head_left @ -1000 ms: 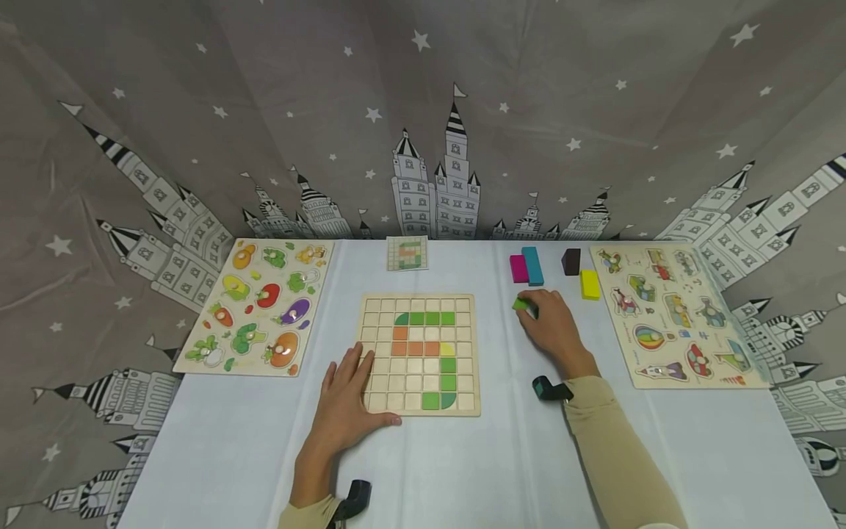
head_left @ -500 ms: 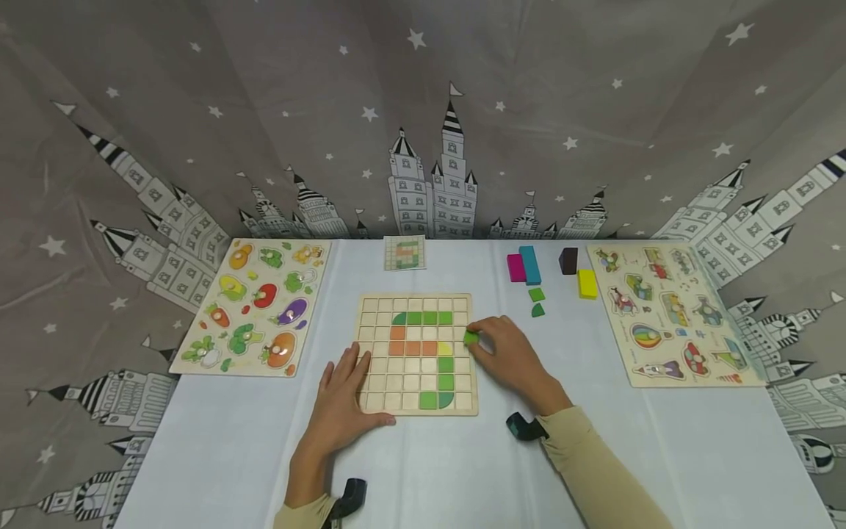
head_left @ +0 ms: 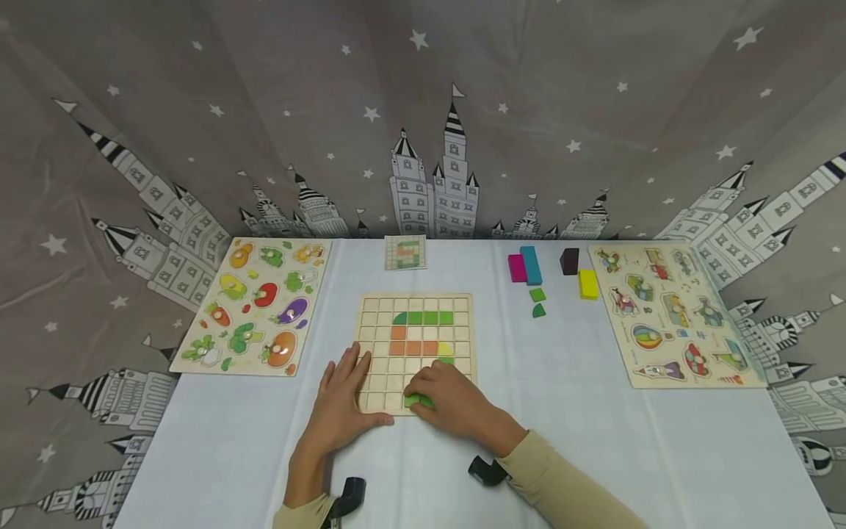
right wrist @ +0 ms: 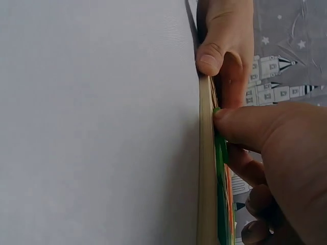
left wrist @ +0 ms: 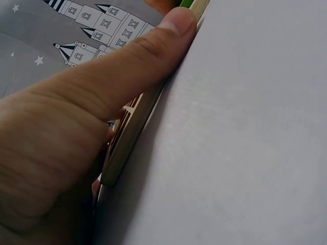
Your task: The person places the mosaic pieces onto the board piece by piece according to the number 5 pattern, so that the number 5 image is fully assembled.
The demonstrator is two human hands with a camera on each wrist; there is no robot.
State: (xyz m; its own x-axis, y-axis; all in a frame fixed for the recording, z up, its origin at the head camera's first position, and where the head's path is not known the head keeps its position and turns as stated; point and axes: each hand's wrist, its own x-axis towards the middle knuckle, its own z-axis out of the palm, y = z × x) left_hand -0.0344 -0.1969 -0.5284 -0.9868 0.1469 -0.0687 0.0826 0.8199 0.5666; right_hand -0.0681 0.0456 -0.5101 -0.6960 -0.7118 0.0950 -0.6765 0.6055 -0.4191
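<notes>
The wooden grid board lies mid-table, with orange, green and yellow tiles set in its cells. My left hand rests at its near left corner, fingers spread along the left side. Its thumb lies along the front edge in the left wrist view. At the board's near row my right hand pinches a green tile between thumb and fingers. In the right wrist view that tile is on the board's surface, below the thumb tip. My right hand hides part of the tiles on the board's near right.
A small pattern card lies behind the board. To the right are a loose green square, a green quarter-round, and magenta, blue, black and yellow blocks. Puzzle boards flank both sides.
My right hand has carried the green tile from the loose pieces on the right, leftward and nearer, to the board's near row. My left hand has stayed at the corner.
</notes>
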